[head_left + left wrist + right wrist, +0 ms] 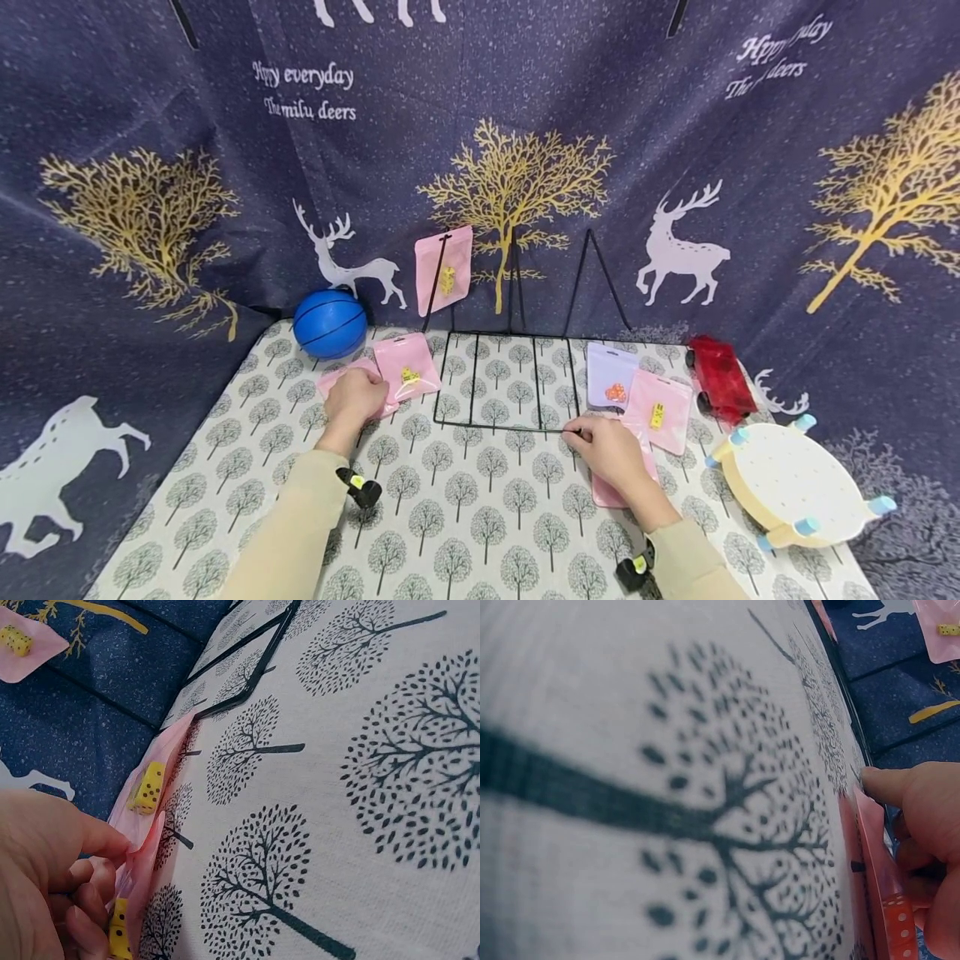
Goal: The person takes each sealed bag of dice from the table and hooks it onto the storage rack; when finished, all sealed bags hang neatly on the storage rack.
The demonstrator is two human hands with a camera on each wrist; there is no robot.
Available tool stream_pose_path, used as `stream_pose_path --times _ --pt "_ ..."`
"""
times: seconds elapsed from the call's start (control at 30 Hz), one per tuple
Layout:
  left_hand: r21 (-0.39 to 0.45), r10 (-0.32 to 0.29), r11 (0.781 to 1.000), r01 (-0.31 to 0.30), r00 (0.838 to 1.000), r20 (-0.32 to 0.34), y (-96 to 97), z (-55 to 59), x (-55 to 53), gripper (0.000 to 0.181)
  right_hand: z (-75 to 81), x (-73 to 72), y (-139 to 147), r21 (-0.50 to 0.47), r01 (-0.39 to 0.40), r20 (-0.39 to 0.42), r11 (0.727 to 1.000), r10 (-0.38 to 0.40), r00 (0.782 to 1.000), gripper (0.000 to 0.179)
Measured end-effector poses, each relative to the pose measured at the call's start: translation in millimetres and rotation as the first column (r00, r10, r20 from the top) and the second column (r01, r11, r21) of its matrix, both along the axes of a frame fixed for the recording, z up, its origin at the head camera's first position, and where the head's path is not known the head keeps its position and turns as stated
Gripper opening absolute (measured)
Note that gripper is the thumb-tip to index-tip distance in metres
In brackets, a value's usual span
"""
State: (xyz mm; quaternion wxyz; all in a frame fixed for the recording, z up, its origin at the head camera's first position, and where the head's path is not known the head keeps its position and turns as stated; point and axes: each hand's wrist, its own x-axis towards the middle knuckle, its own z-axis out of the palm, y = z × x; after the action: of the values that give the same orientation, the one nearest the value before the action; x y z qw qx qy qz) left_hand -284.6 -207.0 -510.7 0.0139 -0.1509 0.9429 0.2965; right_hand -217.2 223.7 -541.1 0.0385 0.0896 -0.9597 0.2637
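My left hand [356, 397] pinches the edge of a pink zip bag [154, 836] with yellow dice [120, 930] inside. Beside it, partly overlapping, lies another pink bag [386, 354] with yellow dice. My right hand [609, 450] holds the front right corner of a black wire rack [498, 427] at its fingertips. Under that palm is a pink bag [609, 493] with red dotted dice [898, 930], mostly covered in the head view. Just behind lie a lilac bag [603, 367] with orange dice and a pink bag [675, 400] with a yellow die.
A pink bag [431, 258] hangs from the rack's back left upright. A blue ball [330, 325] sits at the back left. On the right are a red toy car [723, 379] and an upturned round stool [795, 483] with blue-tipped legs. A dark printed curtain [525, 83] backs the table.
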Motion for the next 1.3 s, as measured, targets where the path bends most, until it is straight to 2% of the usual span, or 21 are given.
stream_pose_path --times 0.2,0.37,0.43,0.53,0.67,0.77,0.83,0.9,1.0,1.1,1.3 --pt "0.037 -0.015 0.999 0.016 1.000 -0.012 -2.0 -2.0 1.3 0.028 -0.7 -0.4 0 0.002 0.006 0.005 1.000 -0.006 1.000 0.009" --pt "0.108 -0.004 0.994 0.012 0.997 -0.071 -6.5 -0.3 0.2 0.033 -0.3 -0.9 0 -0.001 0.008 0.003 1.000 -0.008 1.000 0.009" --pt "0.147 0.018 0.989 -0.003 0.995 -0.099 -7.7 0.8 -1.2 0.032 0.1 -0.8 0 -0.001 0.007 0.001 1.000 -0.007 1.000 0.009" --pt "0.248 0.056 0.968 -0.028 0.993 -0.106 -8.2 0.2 -3.2 0.030 0.2 -0.4 0 0.003 0.005 0.003 1.000 -0.005 1.000 0.009" --pt "0.396 0.107 0.916 -0.068 0.991 -0.077 -8.0 -2.7 -4.8 0.030 0.1 0.3 -1 0.001 0.003 0.009 1.000 -0.003 1.000 0.009" --pt "0.454 0.120 0.887 -0.081 0.991 -0.058 -7.3 -3.5 -4.7 0.034 0.3 0.5 -1 -0.002 0.004 0.008 1.000 -0.004 1.000 0.009" --pt "0.457 0.117 0.886 -0.080 0.992 -0.053 -6.9 -3.1 -3.9 0.035 0.4 0.6 -1 -0.001 0.005 0.007 1.000 -0.005 1.000 0.009" --pt "0.444 0.112 0.893 -0.075 0.992 -0.057 -6.0 -1.8 -1.9 0.035 0.6 0.8 -1 0.000 0.006 0.006 1.000 -0.006 1.000 0.009" --pt "0.398 0.104 0.916 -0.060 0.990 -0.091 -4.1 -0.9 0.8 0.034 0.8 1.1 -1 0.000 0.006 0.004 1.000 -0.006 1.000 0.008" --pt "0.375 0.092 0.926 -0.030 0.985 -0.148 -0.6 -0.5 3.7 0.032 0.8 1.1 -1 -0.001 0.006 -0.001 1.000 -0.006 1.000 0.008" --pt "0.382 0.072 0.924 0.019 0.973 -0.221 4.9 -0.3 9.3 0.029 -0.5 0.2 -1 0.002 0.004 -0.002 1.000 -0.004 1.000 0.008"
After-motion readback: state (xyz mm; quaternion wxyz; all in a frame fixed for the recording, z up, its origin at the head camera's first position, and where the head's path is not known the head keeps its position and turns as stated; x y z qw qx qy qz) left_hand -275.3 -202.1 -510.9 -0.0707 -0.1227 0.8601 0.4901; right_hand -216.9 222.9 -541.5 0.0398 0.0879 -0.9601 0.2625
